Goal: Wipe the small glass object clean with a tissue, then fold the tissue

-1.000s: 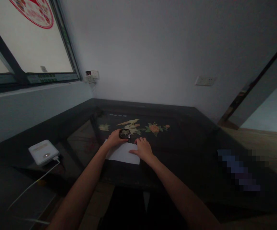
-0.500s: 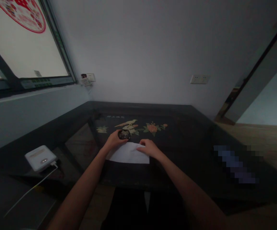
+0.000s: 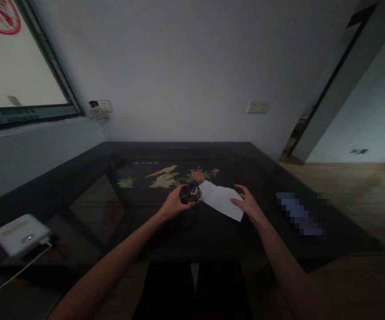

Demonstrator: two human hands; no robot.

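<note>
My left hand (image 3: 175,205) is closed around a small round dark shiny object (image 3: 190,194) held just above the dark glass table (image 3: 212,231). A white sheet of paper (image 3: 221,200) lies tilted on the table to the right of that object. My right hand (image 3: 249,205) rests on the paper's right edge, its fingers bent and pinching the sheet. The paper's near corner points toward me. Painted birds and flowers (image 3: 179,175) show on the table just behind both hands.
A white box-shaped device (image 3: 19,233) with a cable sits on the table's far left. A blurred-out patch (image 3: 299,213) lies at the right. Wall sockets (image 3: 258,106) are on the back wall, a window (image 3: 12,66) is at the left, and a doorway (image 3: 362,111) opens at the right.
The paper has been slid and turned to the right by my right hand. My left hand with the dark object has shifted right too. The view has swung rightward.
</note>
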